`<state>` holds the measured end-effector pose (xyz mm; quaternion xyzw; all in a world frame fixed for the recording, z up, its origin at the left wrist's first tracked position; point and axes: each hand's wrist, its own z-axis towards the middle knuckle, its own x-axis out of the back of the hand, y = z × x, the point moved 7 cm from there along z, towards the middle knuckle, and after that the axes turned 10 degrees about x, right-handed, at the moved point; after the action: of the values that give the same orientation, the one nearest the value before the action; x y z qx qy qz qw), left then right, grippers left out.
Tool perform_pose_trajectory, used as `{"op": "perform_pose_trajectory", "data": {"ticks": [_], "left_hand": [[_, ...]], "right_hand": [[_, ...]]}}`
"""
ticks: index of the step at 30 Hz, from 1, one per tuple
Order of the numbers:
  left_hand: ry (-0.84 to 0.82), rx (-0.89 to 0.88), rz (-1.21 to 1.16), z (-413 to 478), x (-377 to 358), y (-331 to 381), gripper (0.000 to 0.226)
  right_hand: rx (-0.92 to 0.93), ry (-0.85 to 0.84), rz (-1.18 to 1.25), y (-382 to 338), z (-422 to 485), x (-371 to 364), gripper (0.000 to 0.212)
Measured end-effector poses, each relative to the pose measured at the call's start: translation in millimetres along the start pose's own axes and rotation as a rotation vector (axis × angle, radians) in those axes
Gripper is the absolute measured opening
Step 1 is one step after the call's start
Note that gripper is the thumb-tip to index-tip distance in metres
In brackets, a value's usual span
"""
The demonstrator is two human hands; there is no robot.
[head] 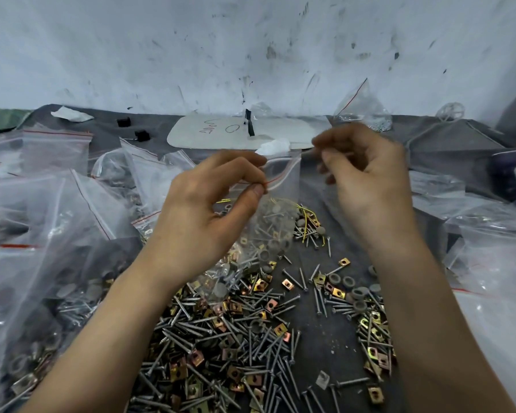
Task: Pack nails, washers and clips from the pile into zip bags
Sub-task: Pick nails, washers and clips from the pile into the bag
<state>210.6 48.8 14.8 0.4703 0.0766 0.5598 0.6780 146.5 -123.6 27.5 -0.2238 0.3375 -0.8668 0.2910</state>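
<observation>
Two hands were raised over the dark cloth (319, 332), with one zip bag (280, 186) hanging between them above the pile (221, 338). The left hand (209, 210) pinched the bag's red-lined zip edge between thumb and forefinger, the other fingers curled above. The right hand (367, 180) was just beside the bag's upper right corner, thumb and forefinger drawn close together and the rest curled. It was too blurred to tell whether it held anything. Inside the one held bag lay nails and grey round washers, too bunched to count. The pile below mixed silver nails, brass-coloured square clips and grey washers, far beyond counting. A second, smaller heap (373, 323) lay to its right, with several grey ring washers (347, 282) near its far edge. A tangle of yellow wire (304, 210) sat just behind the held bag. Filled bags (57, 234) crowded the left side, overlapping so that no number could be told, and more bags (489, 248) lay on the right. At the back were one white board (221, 135) with handwriting, two small black blocks (123, 122) near its left end, one crumpled white scrap (72, 114) and one bag (361, 105) propped against the scuffed wall (251, 40).
</observation>
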Motion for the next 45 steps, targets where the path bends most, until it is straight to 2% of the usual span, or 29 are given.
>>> {"op": "perform_pose_trajectory", "data": {"ticks": [2, 5, 7, 9, 11, 15, 25, 27, 30, 32, 34, 37, 41, 45], "left_hand": [[0.045, 0.015, 0.036, 0.8, 4.6, -1.4, 0.016], [0.111, 0.014, 0.081, 1.7, 10.4, -2.4, 0.014], [0.137, 0.006, 0.092, 2.0, 13.2, -2.8, 0.011], [0.152, 0.000, 0.105, 2.4, 14.9, -3.1, 0.011], [0.164, 0.005, 0.098, 2.6, 17.2, -3.7, 0.012], [0.163, 0.001, 0.081, 3.5, 19.2, -4.0, 0.010], [0.139, -0.020, 0.082, 2.1, 17.8, -0.9, 0.013], [0.122, -0.011, 0.077, 1.7, 14.3, -1.2, 0.019], [0.057, 0.000, 0.015, 0.2, 3.2, 0.6, 0.017], [0.012, -0.017, -0.004, -0.8, -3.8, 3.0, 0.016], [-0.018, -0.046, 0.026, -2.0, -8.5, 5.7, 0.019], [-0.043, -0.072, 0.054, -3.3, -11.7, 9.7, 0.016], [-0.065, -0.083, 0.051, -4.7, -15.3, 12.7, 0.013], [-0.044, -0.072, 0.049, -4.1, -13.0, 11.1, 0.016]], "right_hand": [[-0.146, -0.121, -0.152, 26.8, -3.4, -6.9, 0.035], [-0.349, -0.624, -0.400, 64.5, -29.8, -41.9, 0.030], [-0.380, -0.847, -0.468, 75.8, -49.5, -64.0, 0.024], [-0.365, -0.947, -0.498, 80.0, -61.6, -80.3, 0.015], [-0.377, -0.988, -0.521, 85.6, -69.4, -90.3, 0.017], [-0.402, -0.974, -0.559, 93.7, -74.5, -97.0, 0.027], [-0.324, -0.948, -0.557, 82.9, -63.3, -84.8, 0.011], [-0.311, -0.839, -0.500, 72.2, -48.4, -68.9, 0.018], [-0.296, -0.523, -0.364, 45.8, -21.5, -33.1, 0.028], [-0.189, -0.283, -0.258, 19.6, -6.8, -7.3, 0.028], [-0.040, -0.115, -0.101, -9.5, 0.8, 11.2, 0.026], [0.115, -0.101, -0.040, -36.1, 0.1, 10.4, 0.025], [0.100, -0.197, -0.112, -29.9, -1.9, -5.6, 0.021], [0.069, -0.041, -0.068, -5.3, 7.3, 14.1, 0.019]]}}
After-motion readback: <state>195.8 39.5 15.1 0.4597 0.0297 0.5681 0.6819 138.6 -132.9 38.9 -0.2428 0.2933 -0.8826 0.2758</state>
